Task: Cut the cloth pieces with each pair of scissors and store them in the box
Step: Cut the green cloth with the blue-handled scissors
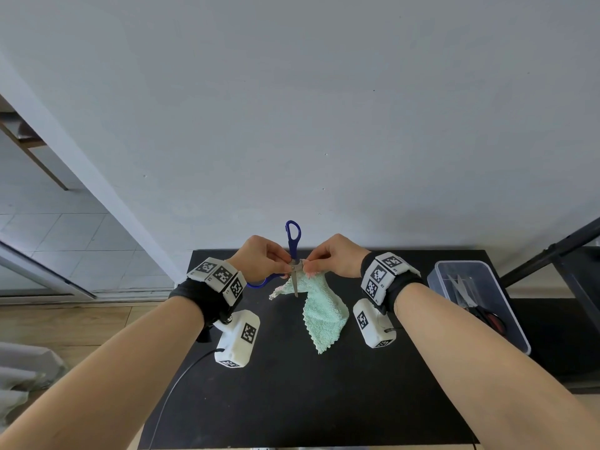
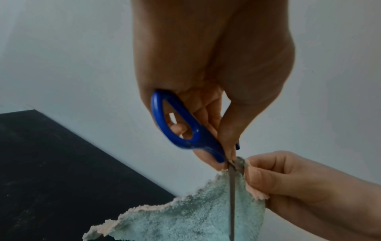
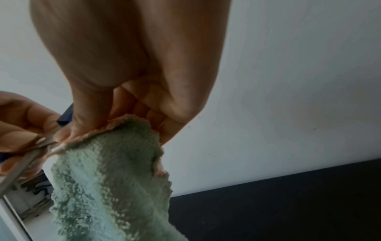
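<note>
A mint-green terry cloth (image 1: 319,311) with a pinkish back hangs above the black table (image 1: 292,401). My right hand (image 1: 331,258) pinches its top edge, seen close in the right wrist view as cloth (image 3: 111,179) under the fingers (image 3: 82,130). My left hand (image 1: 263,258) grips blue-handled scissors (image 1: 293,241) near the pivot, one handle loop up, the other (image 1: 259,282) below the hand. The grey blades point down in front of the cloth (image 2: 185,216). The left wrist view shows the blue handle (image 2: 185,127) and blade (image 2: 231,195).
A clear plastic box (image 1: 477,303) stands at the table's right edge with another pair of scissors (image 1: 470,297) inside. A white wall rises right behind the table. A black frame (image 1: 552,251) stands at the far right. Floor lies to the left.
</note>
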### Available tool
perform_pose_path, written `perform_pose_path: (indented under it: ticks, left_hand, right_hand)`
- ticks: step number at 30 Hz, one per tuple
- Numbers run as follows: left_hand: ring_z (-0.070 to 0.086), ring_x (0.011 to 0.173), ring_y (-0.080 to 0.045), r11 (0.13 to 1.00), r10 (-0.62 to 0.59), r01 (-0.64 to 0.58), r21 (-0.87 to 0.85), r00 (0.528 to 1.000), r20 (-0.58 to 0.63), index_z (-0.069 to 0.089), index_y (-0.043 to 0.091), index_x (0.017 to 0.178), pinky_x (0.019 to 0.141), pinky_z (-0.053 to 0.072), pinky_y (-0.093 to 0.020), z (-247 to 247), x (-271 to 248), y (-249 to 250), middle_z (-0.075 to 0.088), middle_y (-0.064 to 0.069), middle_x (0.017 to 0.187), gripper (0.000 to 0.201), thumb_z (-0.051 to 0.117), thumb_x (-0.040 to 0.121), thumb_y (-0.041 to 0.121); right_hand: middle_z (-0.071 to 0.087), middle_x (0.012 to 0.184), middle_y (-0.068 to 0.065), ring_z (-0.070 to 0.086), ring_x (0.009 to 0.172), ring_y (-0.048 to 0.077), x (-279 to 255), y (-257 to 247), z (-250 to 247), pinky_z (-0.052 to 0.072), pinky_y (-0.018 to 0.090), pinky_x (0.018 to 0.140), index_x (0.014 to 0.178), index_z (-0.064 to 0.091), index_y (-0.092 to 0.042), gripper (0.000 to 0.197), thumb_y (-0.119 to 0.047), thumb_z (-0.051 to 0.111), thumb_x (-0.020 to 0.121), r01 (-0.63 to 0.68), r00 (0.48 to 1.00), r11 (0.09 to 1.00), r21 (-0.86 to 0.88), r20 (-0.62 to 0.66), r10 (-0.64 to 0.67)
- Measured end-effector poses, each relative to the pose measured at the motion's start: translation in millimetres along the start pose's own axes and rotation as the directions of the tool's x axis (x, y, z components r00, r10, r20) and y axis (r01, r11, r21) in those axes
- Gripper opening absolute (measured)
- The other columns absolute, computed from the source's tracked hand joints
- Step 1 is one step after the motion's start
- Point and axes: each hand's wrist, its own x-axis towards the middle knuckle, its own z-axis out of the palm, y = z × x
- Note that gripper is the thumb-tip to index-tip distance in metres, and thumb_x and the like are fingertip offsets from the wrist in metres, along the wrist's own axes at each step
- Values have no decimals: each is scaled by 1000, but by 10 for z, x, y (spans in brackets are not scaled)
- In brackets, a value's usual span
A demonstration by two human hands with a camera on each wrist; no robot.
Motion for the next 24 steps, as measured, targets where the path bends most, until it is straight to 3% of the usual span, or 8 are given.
perform_pose_path:
  ticks: [6,10,15,19,21,24]
  left_hand:
    - [67,54,-3,999,-21,21,-27,1000,-9,68,6,80,59,50,-9,14,5,-13,69,6,57,12,69,79,-6]
    - [67,53,-4,995,-52,50,-91,998,-19,67,4,83,57,50,-9,28,15,-1,69,4,57,10,68,80,-6]
    - [67,52,-5,980,-87,81,-183,996,-25,66,-1,88,55,50,-9,78,4,-5,69,3,56,10,67,81,-7]
    - [67,52,-5,978,-98,91,-190,995,-27,66,0,86,56,51,-10,81,-1,-20,69,2,56,9,66,81,-8]
    - [66,52,-4,978,-111,98,-184,992,-61,66,2,82,56,51,-10,21,-13,-84,69,3,54,8,67,81,-6]
    - [66,50,-5,965,-155,113,-236,973,-171,65,5,79,55,51,-10,-99,-43,-234,69,3,53,9,67,82,-3]
  right_hand:
    - [70,86,2,59,81,8,-28,62,-42,47,20,81,93,75,-10,15,-21,72,82,-5,1000,998,70,-21,6]
    - [71,91,9,57,80,8,-20,96,-58,46,22,82,94,75,-6,19,-20,73,82,-5,998,996,92,-63,11]
    - [68,79,-9,59,67,-14,-16,158,-80,42,2,68,95,74,-2,20,-18,72,83,-5,997,989,147,-76,17]
    - [71,78,-9,58,70,-6,-16,236,-96,45,9,73,78,75,-18,7,-23,73,81,-1,995,991,134,-95,14]
    - [68,65,-16,58,64,-6,-42,318,-166,45,9,67,79,75,-13,8,-20,72,82,-9,986,984,178,-160,38]
    - [69,61,-15,61,62,-2,-101,442,-275,48,9,60,94,73,1,20,-16,70,83,1,961,944,330,-260,90]
